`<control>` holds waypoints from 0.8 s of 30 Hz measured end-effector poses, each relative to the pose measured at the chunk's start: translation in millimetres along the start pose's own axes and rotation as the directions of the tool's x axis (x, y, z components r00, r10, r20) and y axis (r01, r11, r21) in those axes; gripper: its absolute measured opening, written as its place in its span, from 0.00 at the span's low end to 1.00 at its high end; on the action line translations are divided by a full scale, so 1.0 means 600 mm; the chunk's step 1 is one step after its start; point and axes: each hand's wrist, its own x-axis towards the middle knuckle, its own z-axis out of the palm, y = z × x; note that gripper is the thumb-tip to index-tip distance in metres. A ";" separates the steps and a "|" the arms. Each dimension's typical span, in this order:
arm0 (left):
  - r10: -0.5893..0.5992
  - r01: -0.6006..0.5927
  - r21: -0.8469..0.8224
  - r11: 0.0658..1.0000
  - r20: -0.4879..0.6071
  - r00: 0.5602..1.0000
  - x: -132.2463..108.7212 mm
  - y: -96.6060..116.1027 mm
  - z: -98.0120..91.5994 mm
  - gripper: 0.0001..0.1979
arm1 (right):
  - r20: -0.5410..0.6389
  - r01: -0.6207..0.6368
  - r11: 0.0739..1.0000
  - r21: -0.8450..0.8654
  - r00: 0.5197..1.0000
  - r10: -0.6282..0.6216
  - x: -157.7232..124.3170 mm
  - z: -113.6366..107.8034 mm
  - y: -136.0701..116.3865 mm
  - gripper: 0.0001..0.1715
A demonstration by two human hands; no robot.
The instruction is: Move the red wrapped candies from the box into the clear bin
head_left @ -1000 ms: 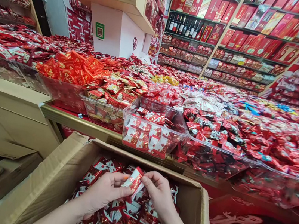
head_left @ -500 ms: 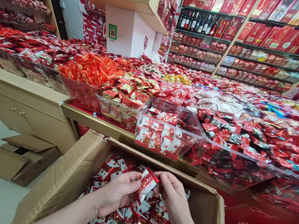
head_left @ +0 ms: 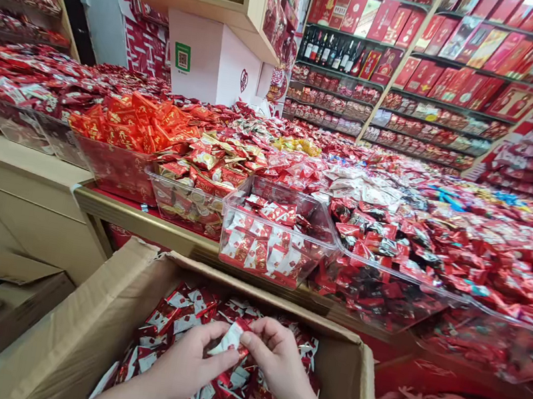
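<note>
Over an opened cardboard box (head_left: pixel 359 383), both hands pinch one small red-and-white candy packet (head_left: pixel 230 338). My left hand (head_left: pixel 193 360) holds its left side between thumb and forefinger. On its right side, the thumb and curled fingers of my right hand (head_left: pixel 277 362) grip the upper end. Beneath them, the box holds a heap of similar red-and-white wrapped candies (head_left: pixel 178 307). Just beyond the box, a clear plastic bin (head_left: pixel 271 251) contains more packets of this kind, stacked below its rim.
Clear bins heaped with orange-red packets (head_left: pixel 127 120), gold-and-red packets (head_left: pixel 206 160) and dark red candies (head_left: pixel 390 246) line the counter. An empty-looking carton (head_left: pixel 10 314) lies on the floor at left. Shelves with bottles (head_left: pixel 330 51) and red boxes stand behind.
The view has shifted a little to the right. The packet has been turned and now shows a whiter face, and my right hand has closed in on it, nearer my left hand.
</note>
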 end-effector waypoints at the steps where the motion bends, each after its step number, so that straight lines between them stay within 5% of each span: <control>1: 0.024 -0.024 0.031 0.999 -0.005 1.000 0.001 0.000 0.000 0.16 | 0.001 0.002 1.000 0.007 1.000 -0.002 -0.001 0.002 -0.001 0.15; 7: -0.088 0.071 -0.235 0.970 -0.065 0.994 0.000 0.006 0.002 0.17 | 0.114 -0.012 0.977 0.214 0.993 -0.013 -0.011 0.019 -0.010 0.17; 12: 0.023 -0.074 -0.395 0.916 -0.132 0.991 -0.006 0.017 -0.005 0.14 | 0.103 0.168 0.974 -0.151 0.983 -0.154 -0.029 0.021 -0.044 0.11; 15: 0.072 -0.134 -0.516 0.846 -0.138 0.988 -0.008 0.024 -0.013 0.17 | 0.082 0.413 0.797 -0.441 0.903 -0.422 -0.026 0.005 -0.121 0.11; 18: 0.041 -0.094 -0.527 0.845 -0.112 0.993 -0.007 0.027 -0.018 0.15 | 0.015 0.543 0.662 -0.516 0.779 -0.627 0.023 -0.022 -0.232 0.20; 21: 0.008 -0.040 -0.473 0.880 -0.069 0.998 -0.004 0.021 -0.019 0.13 | -0.052 0.369 0.587 -0.720 0.816 -0.576 0.116 -0.048 -0.323 0.32; 24: 0.012 -0.022 -0.426 0.905 -0.026 1.000 0.000 0.010 -0.019 0.12 | -0.177 -0.028 0.407 -0.913 0.926 -0.333 0.215 -0.061 -0.353 0.34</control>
